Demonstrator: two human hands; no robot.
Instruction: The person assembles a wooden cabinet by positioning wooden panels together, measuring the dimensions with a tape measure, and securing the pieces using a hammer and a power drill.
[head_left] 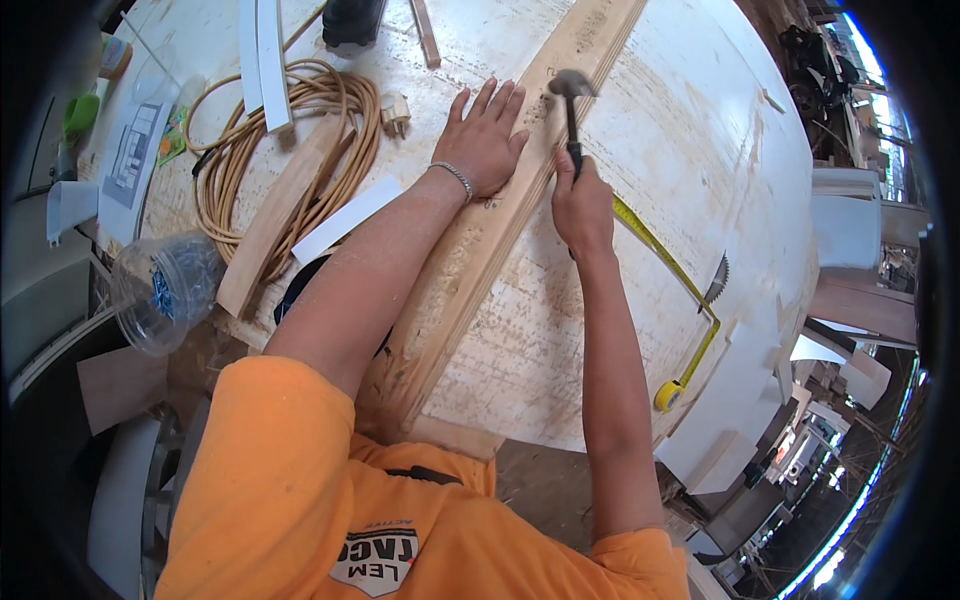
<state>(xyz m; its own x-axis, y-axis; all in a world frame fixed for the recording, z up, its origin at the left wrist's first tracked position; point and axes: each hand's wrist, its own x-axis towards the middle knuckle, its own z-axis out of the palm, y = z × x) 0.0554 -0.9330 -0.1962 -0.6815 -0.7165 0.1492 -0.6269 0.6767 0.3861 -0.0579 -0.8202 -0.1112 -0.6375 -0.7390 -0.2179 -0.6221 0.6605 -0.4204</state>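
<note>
The left hand [483, 145] is lying with its fingers open and spread at the left edge of a long, pale wooden board [468, 262], whose right side is running in narrow parallel ridges across a scuffed white tabletop [520, 370]. The right hand [582, 205] is gripping a hammer [573, 118] by its dark handle, fingers curled closed, and the slightly blurred metal head is hanging over the board. To the right, a thin yellow tape measure [669, 396] is stretching its bent blade past a toothed metal disc [719, 277].
</note>
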